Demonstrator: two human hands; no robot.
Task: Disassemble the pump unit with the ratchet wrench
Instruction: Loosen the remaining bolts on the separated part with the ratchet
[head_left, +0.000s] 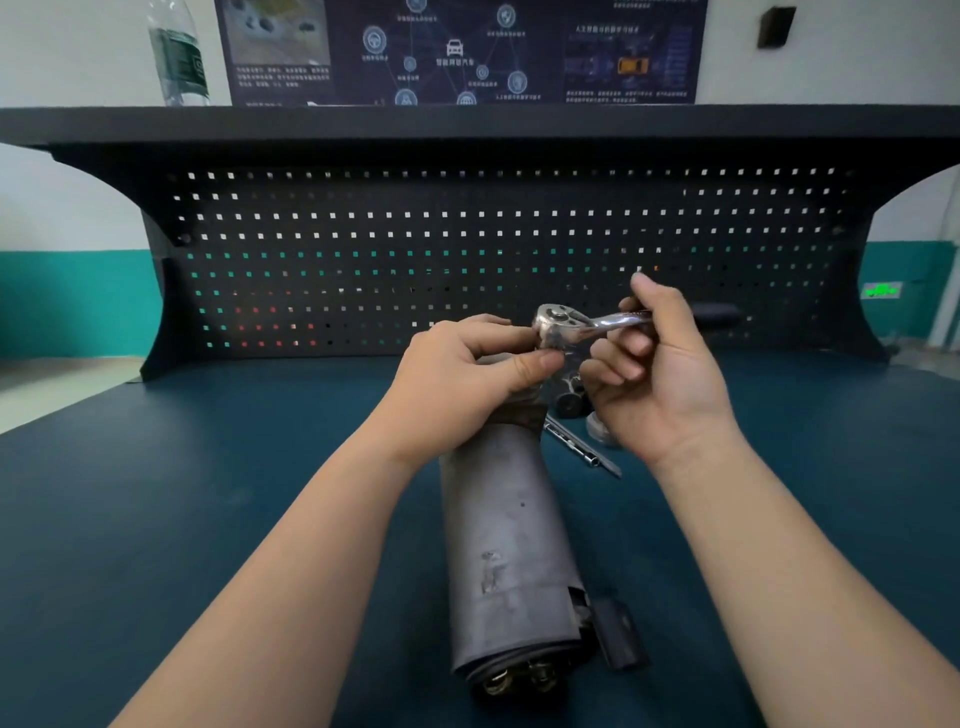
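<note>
Pump unit (506, 540) lay lengthwise on the bench mat (156, 493), near end toward the camera, far end under the hands. Left hand (462, 384) was curled over that far end, thumb and forefinger pinched at the socket under the ratchet wrench (582, 325) head. Right hand (660, 364) had its fingers curled round the chrome shank, well short of the black grip that stuck out to the right. Main risks, as I judged them: the choked-up hold gave little leverage, so a stiff fastener could make the socket cam off and round the head; left fingertips sat right at the head, a pinch point if it slipped; the round body had no clamp visible and could roll under torque. Whether the socket was seated on a fastener couldn't be told, the fingers hid it. Just right of the far end sat loose sockets (571, 397) and an extension bar (582, 447), close under the right wrist, easy to knock in a swing. Pegboard (467, 244) stood behind, bottle (179, 52) on the shelf far left.
</note>
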